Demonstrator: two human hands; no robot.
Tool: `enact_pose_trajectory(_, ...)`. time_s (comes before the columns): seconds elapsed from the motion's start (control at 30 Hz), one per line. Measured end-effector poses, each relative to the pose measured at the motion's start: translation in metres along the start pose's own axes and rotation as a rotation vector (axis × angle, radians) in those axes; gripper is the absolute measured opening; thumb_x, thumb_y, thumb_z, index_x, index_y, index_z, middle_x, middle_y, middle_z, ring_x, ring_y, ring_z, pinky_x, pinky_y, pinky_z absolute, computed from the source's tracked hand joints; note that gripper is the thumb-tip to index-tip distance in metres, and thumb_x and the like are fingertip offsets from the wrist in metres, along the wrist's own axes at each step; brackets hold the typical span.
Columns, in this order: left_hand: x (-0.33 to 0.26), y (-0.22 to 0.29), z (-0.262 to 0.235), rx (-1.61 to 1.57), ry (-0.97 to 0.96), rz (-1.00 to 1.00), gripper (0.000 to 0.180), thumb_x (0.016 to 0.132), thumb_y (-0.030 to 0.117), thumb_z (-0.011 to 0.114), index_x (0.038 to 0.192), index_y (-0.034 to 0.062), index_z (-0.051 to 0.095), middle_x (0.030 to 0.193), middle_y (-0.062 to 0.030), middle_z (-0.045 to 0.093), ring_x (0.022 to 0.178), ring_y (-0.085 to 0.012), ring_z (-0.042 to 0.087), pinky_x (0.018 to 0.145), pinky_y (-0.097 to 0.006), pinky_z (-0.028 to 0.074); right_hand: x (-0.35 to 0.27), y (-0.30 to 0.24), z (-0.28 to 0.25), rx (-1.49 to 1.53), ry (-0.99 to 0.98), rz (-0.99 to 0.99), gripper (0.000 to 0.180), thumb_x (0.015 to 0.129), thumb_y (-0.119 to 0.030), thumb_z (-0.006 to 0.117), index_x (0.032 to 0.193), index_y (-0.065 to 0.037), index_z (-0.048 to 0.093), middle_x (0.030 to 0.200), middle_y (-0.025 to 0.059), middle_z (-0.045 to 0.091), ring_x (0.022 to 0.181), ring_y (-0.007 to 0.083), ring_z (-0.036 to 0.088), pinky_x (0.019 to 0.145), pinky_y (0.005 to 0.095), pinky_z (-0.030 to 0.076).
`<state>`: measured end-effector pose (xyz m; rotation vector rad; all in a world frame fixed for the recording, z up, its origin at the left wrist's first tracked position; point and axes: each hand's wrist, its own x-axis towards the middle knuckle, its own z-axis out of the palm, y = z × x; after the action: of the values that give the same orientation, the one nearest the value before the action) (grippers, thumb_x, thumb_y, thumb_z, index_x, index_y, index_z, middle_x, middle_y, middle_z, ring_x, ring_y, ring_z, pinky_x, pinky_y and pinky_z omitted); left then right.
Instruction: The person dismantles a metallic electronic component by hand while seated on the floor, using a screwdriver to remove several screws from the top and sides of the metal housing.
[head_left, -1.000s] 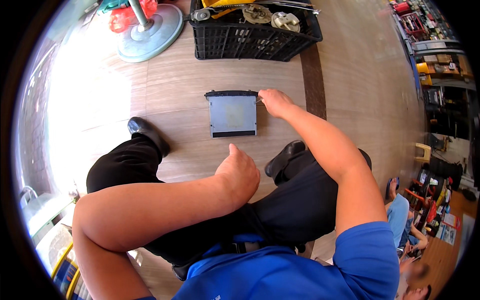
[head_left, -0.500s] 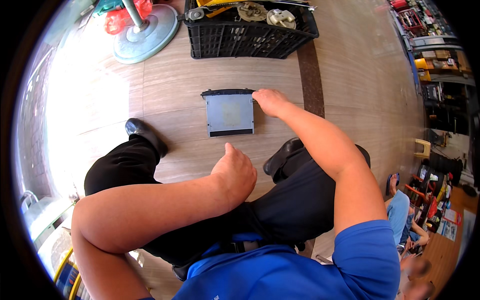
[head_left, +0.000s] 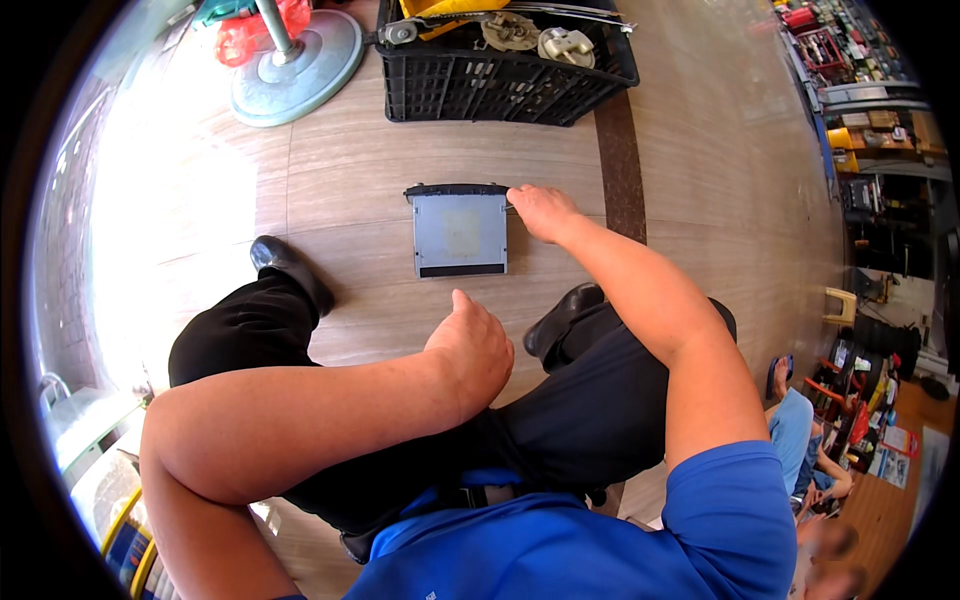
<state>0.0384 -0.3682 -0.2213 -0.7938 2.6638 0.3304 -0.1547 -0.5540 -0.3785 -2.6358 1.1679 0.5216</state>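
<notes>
"Where's the metal box (head_left: 461, 235)?"

"It lies flat on the floor (head_left: 720, 180), well in from the floor's right edge, where the shelves (head_left: 870, 130) stand. Its black front (head_left: 455, 190) faces the crate (head_left: 490, 90)."

"And the right hand (head_left: 541, 213)?"

"At the right end of that black front, fingers bent toward the corner."

"The left hand (head_left: 470, 345)?"

"It hangs over the black trousers (head_left: 590, 400), apart from the box, its thumb pointing that way."

"Is either one pinching something?"

"The fingertips are mostly hidden, so I can't tell whether either hand is spread, pressed together or pinching."

"What's around them?"

"The crate holds pale round parts (head_left: 566, 47). Left of it stands a round base (head_left: 300, 90) with a pole (head_left: 270, 20)."
</notes>
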Motion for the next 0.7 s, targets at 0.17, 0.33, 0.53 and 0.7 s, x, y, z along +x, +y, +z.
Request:
enact_pose_trajectory(0.17, -0.001, -0.001, -0.001, 0.0, -0.006, 0.001, 0.029, 0.091, 0.023, 0.052, 0.11, 0.0035, 0.063, 0.106, -0.0181, 0.066, 0.104, -0.0342, 0.061, 0.096, -0.051, 0.043, 0.005, 0.008, 0.001, 0.115, -0.087, 0.114, 0.014, 0.09, -0.007, 0.052, 0.103, -0.003, 0.056, 0.099, 0.0174, 0.068, 0.098, 0.0357, 0.066, 0.082, 0.0446, 0.054)
enact_pose_trajectory(0.33, -0.002, -0.001, 0.0, -0.014, -0.004, -0.001, 0.029, 0.092, 0.023, 0.051, 0.109, 0.0034, 0.064, 0.106, -0.0181, 0.066, 0.105, -0.035, 0.061, 0.097, -0.051, 0.043, 0.0, -0.004, -0.008, 0.098, -0.087, 0.211, 0.016, 0.092, -0.011, 0.05, 0.105, -0.004, 0.057, 0.101, 0.0181, 0.069, 0.097, 0.0354, 0.066, 0.082, 0.0454, 0.053)
enact_pose_trajectory(0.53, -0.001, -0.001, -0.001, -0.014, -0.029, 0.009, 0.032, 0.092, 0.024, 0.05, 0.113, 0.0028, 0.063, 0.11, -0.0197, 0.065, 0.108, -0.0365, 0.06, 0.1, -0.052, 0.041, 0.003, 0.001, 0.005, 0.024, 0.004, 0.059, 0.017, 0.095, -0.018, 0.052, 0.104, -0.004, 0.055, 0.098, 0.0182, 0.069, 0.094, 0.0367, 0.066, 0.08, 0.0473, 0.053)
enact_pose_trajectory(0.7, -0.001, 0.0, 0.001, -0.018, -0.047, -0.003, 0.033, 0.093, 0.024, 0.05, 0.114, 0.0027, 0.062, 0.111, -0.02, 0.065, 0.11, -0.0368, 0.06, 0.1, -0.053, 0.041, 0.006, -0.003, -0.001, 0.137, -0.031, 0.073, 0.019, 0.095, -0.021, 0.053, 0.102, -0.004, 0.056, 0.098, 0.018, 0.069, 0.093, 0.0351, 0.067, 0.079, 0.0467, 0.053)
